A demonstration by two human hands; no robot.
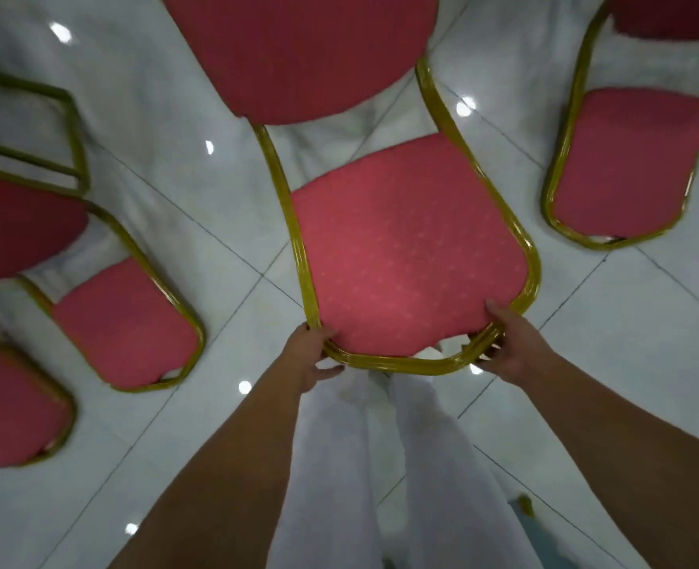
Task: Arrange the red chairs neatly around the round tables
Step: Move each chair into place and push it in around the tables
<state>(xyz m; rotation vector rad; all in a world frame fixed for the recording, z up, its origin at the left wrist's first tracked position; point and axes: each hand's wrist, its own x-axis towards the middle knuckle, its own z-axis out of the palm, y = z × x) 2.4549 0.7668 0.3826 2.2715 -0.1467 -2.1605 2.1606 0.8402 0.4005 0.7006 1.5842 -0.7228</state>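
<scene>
Four red chairs (627,166) are counted on the tiled floor (224,223); the middle chair (409,256) is gripped at its front corners by the left hand (311,357) and right hand (512,349).

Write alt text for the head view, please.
Seen from above, the left hand and right hand grip the middle chair by the front corners of its gold frame. Other red chairs stand on the white tile floor at left and right.

Glossy pale floor tiles (200,425), dark grout lines (224,247), round light reflections (244,387).
</scene>
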